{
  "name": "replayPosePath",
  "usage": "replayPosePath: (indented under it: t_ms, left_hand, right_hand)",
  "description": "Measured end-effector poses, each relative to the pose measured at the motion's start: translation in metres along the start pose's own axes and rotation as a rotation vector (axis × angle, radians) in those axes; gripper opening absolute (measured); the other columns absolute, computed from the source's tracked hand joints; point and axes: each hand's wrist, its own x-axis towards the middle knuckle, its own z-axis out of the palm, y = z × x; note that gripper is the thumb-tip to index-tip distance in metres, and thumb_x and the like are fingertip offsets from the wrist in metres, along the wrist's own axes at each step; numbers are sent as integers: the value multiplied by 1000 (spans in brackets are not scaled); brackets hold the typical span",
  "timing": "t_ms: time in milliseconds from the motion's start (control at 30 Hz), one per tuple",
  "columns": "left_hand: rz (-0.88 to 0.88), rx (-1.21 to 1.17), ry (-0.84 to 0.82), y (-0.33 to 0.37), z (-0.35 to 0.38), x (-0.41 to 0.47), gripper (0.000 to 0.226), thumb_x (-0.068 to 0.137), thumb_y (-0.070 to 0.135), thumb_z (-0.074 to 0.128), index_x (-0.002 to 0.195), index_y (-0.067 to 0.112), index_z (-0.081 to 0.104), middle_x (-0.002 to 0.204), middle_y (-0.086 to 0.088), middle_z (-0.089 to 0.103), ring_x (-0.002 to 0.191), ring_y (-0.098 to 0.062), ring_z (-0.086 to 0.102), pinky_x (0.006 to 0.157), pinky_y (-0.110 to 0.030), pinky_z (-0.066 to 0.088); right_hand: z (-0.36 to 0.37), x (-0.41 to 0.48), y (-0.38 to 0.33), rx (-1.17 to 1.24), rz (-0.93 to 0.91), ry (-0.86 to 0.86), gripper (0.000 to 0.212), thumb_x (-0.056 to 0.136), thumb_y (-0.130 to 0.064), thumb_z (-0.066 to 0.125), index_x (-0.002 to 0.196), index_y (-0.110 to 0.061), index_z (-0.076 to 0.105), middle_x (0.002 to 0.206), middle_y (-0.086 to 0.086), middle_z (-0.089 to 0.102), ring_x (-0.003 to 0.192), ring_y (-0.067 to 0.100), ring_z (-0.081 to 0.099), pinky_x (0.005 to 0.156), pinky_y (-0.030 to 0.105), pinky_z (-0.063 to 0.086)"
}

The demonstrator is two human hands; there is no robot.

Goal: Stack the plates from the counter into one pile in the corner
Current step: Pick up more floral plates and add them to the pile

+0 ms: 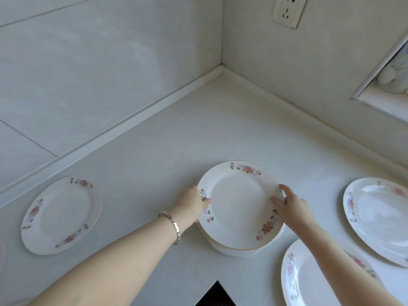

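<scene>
A low pile of white plates (229, 250) sits on the pale white counter (176, 140), in the middle of the scene and well short of the far corner where the two tiled walls meet. The top plate (240, 206), a round white china plate with pink flower sprays on the rim and a thin gold edge, lies slightly off-centre on the ones beneath, so their near edges show under it.

The left hand (194, 204) grips the left rim of the top plate, thumb pressed on the flowered border and the other fingers tucked out of sight below the edge. A silver link bracelet (172, 226) circles that wrist. The right hand (291, 208) holds the right rim, thumb on the upper face and fingers (284, 188) curled over the edge. Whether either hand also reaches beneath the lower plates cannot be told.

A single matching flowered plate (61, 215) lies flat to the left, near the wall strip. Two more matching plates lie on the right: one further back (379, 219), and one nearer (309, 283) partly under the right forearm.

A white wall socket (287, 9) is on the far right wall, beside a white window frame (375, 69).
</scene>
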Motion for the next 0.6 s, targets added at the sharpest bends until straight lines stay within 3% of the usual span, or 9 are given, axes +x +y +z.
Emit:
replayPosePath:
  t_ms: [67, 167, 233, 300, 400, 500, 600]
  left_hand:
    - [-18, 20, -30, 2, 4, 0, 30, 90, 37, 53, 96, 8, 50, 55, -3, 54, 64, -30, 71, 32, -16, 36]
    - [-26, 69, -48, 3, 6, 3, 38, 90, 38, 52, 105, 3, 54, 54, -3, 52, 63, -31, 69, 40, -20, 42]
    - [-11, 166, -32, 6, 6, 6, 44, 89, 41, 52, 111, 3, 56, 70, -8, 63, 81, -32, 69, 60, -26, 50]
    - [-7, 289, 27, 8, 9, 10, 50, 89, 46, 51, 117, 5, 52, 105, -12, 67, 101, -30, 64, 75, -30, 49]
    - [-27, 307, 112, 7, 16, 11, 49, 88, 45, 51, 117, 6, 48, 118, -12, 62, 107, -31, 60, 73, -31, 44]
    - [-49, 9, 200, 3, 30, 11, 36, 91, 28, 48, 116, 2, 42, 123, -18, 53, 106, -33, 56, 77, -33, 44]
    - [-130, -633, 173, 6, 47, 8, 41, 95, 16, 36, 134, 5, 33, 136, -14, 47, 98, -29, 58, 72, -27, 55]
  right_hand:
    - [-2, 6, 2, -53, -2, 13, 48, 90, -35, 49, 136, -23, 39, 93, 11, 68, 95, 32, 59, 71, 30, 40]
    - [-3, 12, 6, -150, -10, 27, 51, 89, -40, 47, 137, -25, 38, 103, 13, 68, 101, 33, 59, 76, 32, 43]
    - [-3, 15, 9, -224, -3, 30, 51, 89, -43, 45, 137, -27, 37, 105, 12, 68, 102, 32, 59, 74, 31, 41]
    - [-3, 17, 10, -289, 14, 27, 51, 89, -45, 44, 136, -27, 37, 107, 11, 67, 102, 31, 59, 71, 31, 39]
    - [-6, 18, 10, -365, 46, 38, 52, 87, -51, 43, 135, -30, 38, 106, 8, 67, 101, 29, 60, 69, 29, 39]
    - [-4, 18, 7, -309, 31, 38, 56, 85, -52, 47, 135, -28, 40, 117, 6, 58, 112, 27, 53, 82, 33, 42]
    - [8, 17, -1, 224, 103, -11, 54, 88, -39, 50, 137, -17, 40, 131, 11, 48, 118, 29, 49, 98, 39, 42]
